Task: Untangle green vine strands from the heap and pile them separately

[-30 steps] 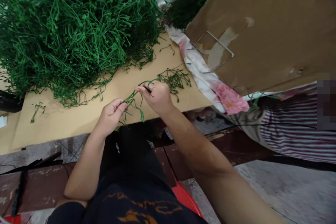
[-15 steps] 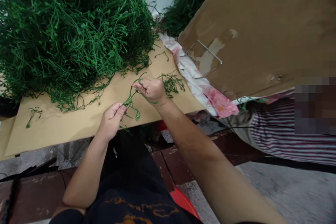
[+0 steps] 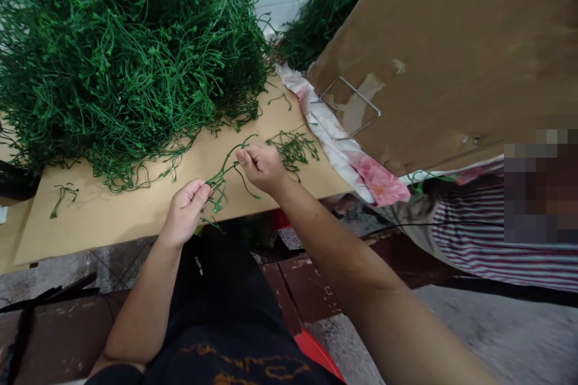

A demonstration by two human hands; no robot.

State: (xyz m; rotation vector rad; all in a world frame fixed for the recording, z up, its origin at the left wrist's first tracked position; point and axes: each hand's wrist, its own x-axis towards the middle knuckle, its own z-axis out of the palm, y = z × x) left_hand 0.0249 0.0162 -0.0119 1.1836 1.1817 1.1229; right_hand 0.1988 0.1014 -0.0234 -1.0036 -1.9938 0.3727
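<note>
Green sprig [image 3: 226, 161] held near the front edge of the tabletop [image 3: 135, 210]

Head view. The sprig lies between the hands. The left hand [image 3: 186, 207] grips it firmly at the lower end, thumb pressed over the gathered stems. The right hand [image 3: 265, 168] has its fingers curled in at the upper end; it appears to pinch a stem, but the contact is mostly hidden by the fingers. The main stem slants up from the left grip past the right fingertips, and its end projects beyond them. Side stems fan out between the hands, and one thin stem hangs apart below the right hand. Judged from this, the stems are partly separated, and neighbouring ones could snag.

A large green heap [image 3: 149, 66] stands behind the hands. A small pile of sprigs [image 3: 293, 150] lies just beside the right hand. One loose sprig [image 3: 62, 192] lies well apart at the left. To the right, a brown board [image 3: 442, 60] leans over a floral cloth [image 3: 383, 183], with a wire frame [image 3: 359, 96] against its face. Striped clothing [image 3: 474, 234] of another person is seen below the board.
</note>
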